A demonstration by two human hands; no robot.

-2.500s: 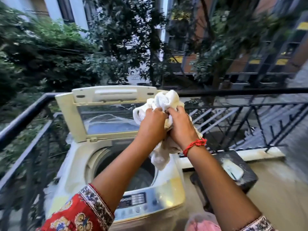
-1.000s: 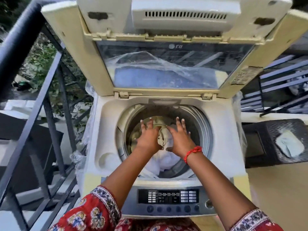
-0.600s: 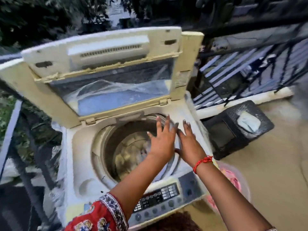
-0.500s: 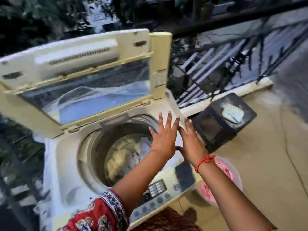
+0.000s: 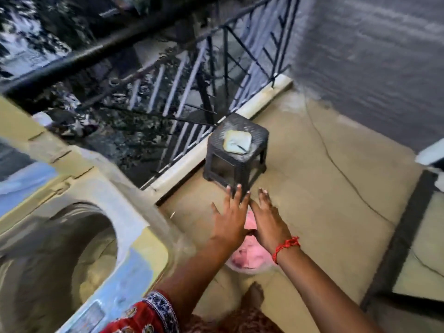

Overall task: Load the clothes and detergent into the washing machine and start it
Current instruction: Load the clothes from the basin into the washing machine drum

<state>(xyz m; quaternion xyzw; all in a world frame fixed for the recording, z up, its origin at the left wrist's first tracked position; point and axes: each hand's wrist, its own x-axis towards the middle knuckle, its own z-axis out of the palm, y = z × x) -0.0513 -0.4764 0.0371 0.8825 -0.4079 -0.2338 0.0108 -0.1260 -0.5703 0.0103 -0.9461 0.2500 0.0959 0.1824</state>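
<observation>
Both hands reach forward side by side over a tan balcony floor [image 5: 324, 200], palms down, fingers spread flat and holding nothing. The left hand [image 5: 230, 222] and the right hand [image 5: 268, 222] nearly touch at the thumbs; a red thread bracelet [image 5: 287, 247] circles the right wrist, and a red patterned sleeve [image 5: 144, 316] covers the left upper arm.

Directly beneath the hands, partly hidden by them, sits a round tub [image 5: 247, 259] of pink and pale clothes on the floor (the blur makes the fabric hard to read). To the left of the left forearm stands the washing machine [image 5: 101, 193], cream with yellowed edges, its lid raised and its drum opening [image 5: 60, 255] dark and blurred; what lies inside cannot be made out.

Just beyond the fingertips is a small dark woven stool [image 5: 236, 150] with a pale square object [image 5: 237, 141] resting on top. Past the stool and to the far left of the hands runs a black metal railing [image 5: 192, 75] on a pale kerb, with foliage and buildings below. To the right of the hands a thin crack crosses the floor toward a grey wall [image 5: 372, 56], and a dark border strip [image 5: 398, 236] edges the floor.
</observation>
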